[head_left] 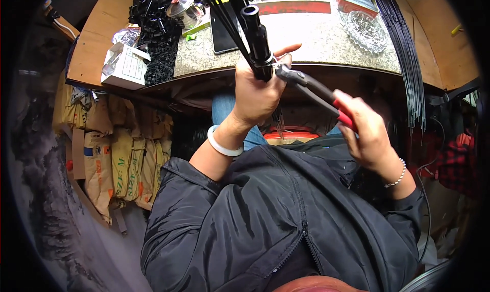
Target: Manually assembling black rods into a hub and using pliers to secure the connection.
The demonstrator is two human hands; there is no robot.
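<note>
My left hand [258, 95], a white bangle at its wrist, is closed round a black umbrella frame [259, 41] with a hollow tube and several thin ribs. The frame stands upright, leaning slightly left at the top, above the table's near edge. In my right hand [366, 131] is a pair of pliers [314, 90] with dark arms and red grips. The pliers' jaws meet the lower collar of the frame beside my left thumb, where a bit of thin wire seems to show. My left fingers partly hide the frame's lower end.
The table holds a heap of small black parts [161, 52], a white box [125, 64], a dark phone [225, 34], a clear jar [185, 12], a glass dish [366, 31] and a tin [357, 0]. Long black rods [408, 62] overhang its right edge. Stacked sacks [122, 159] stand left.
</note>
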